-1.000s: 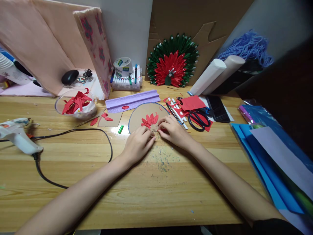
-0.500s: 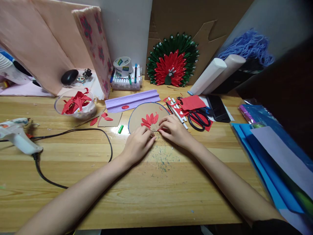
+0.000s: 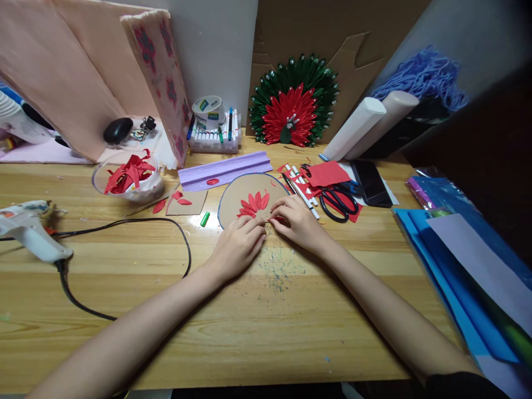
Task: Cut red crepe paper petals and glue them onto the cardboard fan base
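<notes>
A half-round cardboard piece (image 3: 236,194) with a blue edge lies on the wooden desk (image 3: 257,310). Red paper petals (image 3: 254,203) fan out on it. My left hand (image 3: 238,245) rests on the cardboard's near edge, fingers curled and pressing down beside the petals. My right hand (image 3: 296,220) sits just right of it, fingertips pinched on a small red petal at the fan's base. The two hands nearly touch.
A glue gun (image 3: 25,228) with a black cord (image 3: 124,223) lies at left. A clear bowl of red scraps (image 3: 128,176), purple crepe paper (image 3: 226,170), black scissors (image 3: 338,200), a phone (image 3: 369,183), marker box (image 3: 216,136), a finished red-green fan (image 3: 295,104) and blue sheets (image 3: 465,266) surround the work.
Almost nothing moved. My left fingers have shifted slightly toward the right hand, and the view has drifted a little.
</notes>
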Motion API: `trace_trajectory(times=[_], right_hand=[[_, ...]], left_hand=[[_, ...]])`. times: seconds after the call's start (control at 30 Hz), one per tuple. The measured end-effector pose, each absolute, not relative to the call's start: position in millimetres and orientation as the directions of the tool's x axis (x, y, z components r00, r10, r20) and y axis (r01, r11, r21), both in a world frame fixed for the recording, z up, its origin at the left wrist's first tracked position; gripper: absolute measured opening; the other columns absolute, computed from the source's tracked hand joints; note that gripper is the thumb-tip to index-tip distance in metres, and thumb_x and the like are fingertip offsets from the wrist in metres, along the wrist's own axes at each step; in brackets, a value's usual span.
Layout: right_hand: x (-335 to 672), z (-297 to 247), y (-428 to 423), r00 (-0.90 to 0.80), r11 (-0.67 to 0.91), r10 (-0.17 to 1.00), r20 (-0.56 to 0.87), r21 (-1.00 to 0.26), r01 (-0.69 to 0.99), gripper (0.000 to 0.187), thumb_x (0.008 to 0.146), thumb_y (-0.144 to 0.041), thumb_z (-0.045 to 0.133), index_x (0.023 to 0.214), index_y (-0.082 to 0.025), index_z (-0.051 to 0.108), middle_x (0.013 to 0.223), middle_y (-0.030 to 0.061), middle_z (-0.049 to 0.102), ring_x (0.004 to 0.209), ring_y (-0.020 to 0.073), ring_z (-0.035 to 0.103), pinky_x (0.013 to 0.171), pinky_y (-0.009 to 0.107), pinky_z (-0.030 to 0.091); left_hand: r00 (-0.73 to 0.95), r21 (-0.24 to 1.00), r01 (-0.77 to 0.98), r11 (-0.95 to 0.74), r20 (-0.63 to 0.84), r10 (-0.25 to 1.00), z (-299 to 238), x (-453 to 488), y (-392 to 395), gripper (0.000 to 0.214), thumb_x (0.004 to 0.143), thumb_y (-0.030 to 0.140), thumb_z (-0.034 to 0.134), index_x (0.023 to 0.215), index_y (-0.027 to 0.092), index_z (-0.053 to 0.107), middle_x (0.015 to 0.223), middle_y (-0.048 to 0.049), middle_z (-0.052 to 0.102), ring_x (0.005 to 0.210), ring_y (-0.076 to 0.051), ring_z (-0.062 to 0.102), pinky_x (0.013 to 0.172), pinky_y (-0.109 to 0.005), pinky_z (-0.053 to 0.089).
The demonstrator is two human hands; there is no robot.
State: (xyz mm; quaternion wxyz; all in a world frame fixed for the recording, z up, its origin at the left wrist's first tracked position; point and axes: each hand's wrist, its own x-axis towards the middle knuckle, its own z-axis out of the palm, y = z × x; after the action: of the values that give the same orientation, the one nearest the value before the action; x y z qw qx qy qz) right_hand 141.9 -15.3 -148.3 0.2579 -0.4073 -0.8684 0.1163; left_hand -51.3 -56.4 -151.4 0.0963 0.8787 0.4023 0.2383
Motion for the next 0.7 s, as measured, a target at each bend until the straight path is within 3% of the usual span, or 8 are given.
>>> trace_trajectory(times=[0.7], right_hand=[[140.5, -147.7, -17.5, -0.555, 0.67, 0.742, 0.375, -0.389, 0.633, 0.008, 0.08, -0.011, 0.055, 0.078, -0.018, 0.059, 0.09, 0.0087, 0.062, 0.09, 0.022, 0.05, 0.08, 0.036, 0.045]], left_hand=[[0.57, 0.342, 0.667, -0.662, 0.338, 0.749, -149.4, -50.0, -55.4, 0.02, 0.091, 0.02, 0.042, 0.094, 0.015, 0.061, 0.104, -0.0079, 0.066, 0.094, -0.021, 0.055, 0.081, -0.038, 0.047]])
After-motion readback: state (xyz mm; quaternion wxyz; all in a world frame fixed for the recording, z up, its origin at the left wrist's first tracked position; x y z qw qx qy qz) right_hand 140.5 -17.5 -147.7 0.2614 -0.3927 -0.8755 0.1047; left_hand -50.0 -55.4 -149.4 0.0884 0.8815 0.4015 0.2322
